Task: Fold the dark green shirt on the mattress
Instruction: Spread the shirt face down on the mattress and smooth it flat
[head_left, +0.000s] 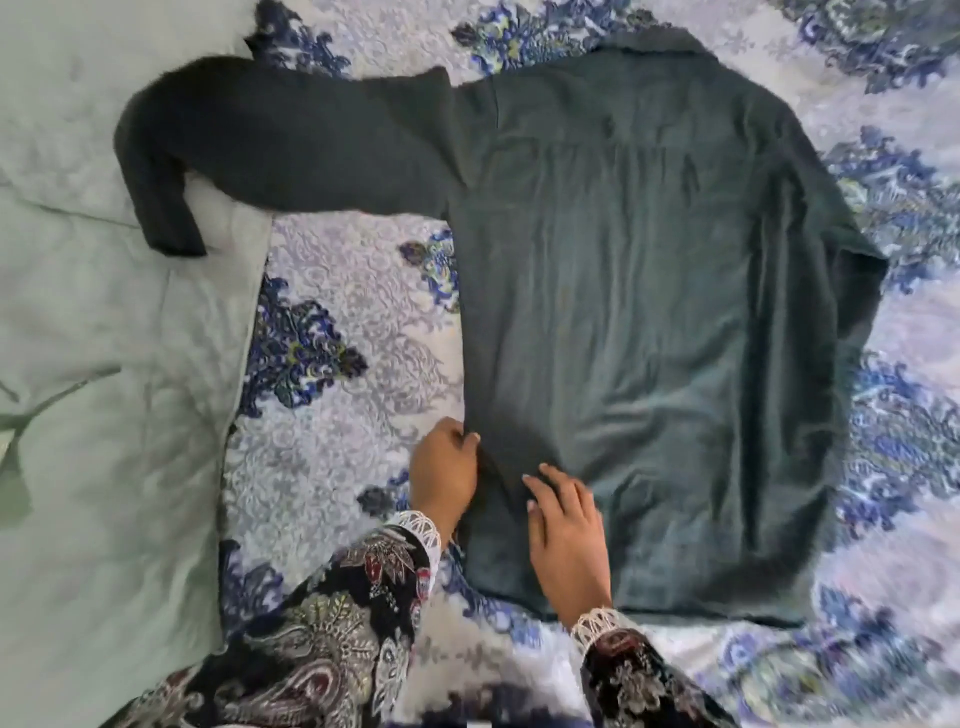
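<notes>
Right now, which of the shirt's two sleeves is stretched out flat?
The left sleeve, reaching sideways onto the pale green sheet. The right sleeve is tucked along the shirt's side.

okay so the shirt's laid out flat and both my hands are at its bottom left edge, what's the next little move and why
Probably lift that left edge and fold it in over the body. The shirt lies spread on the bedspread, the left hand pinches the side hem, and the right hand rests flat beside it. The left sleeve is stretched out and will need to come in too.
</notes>
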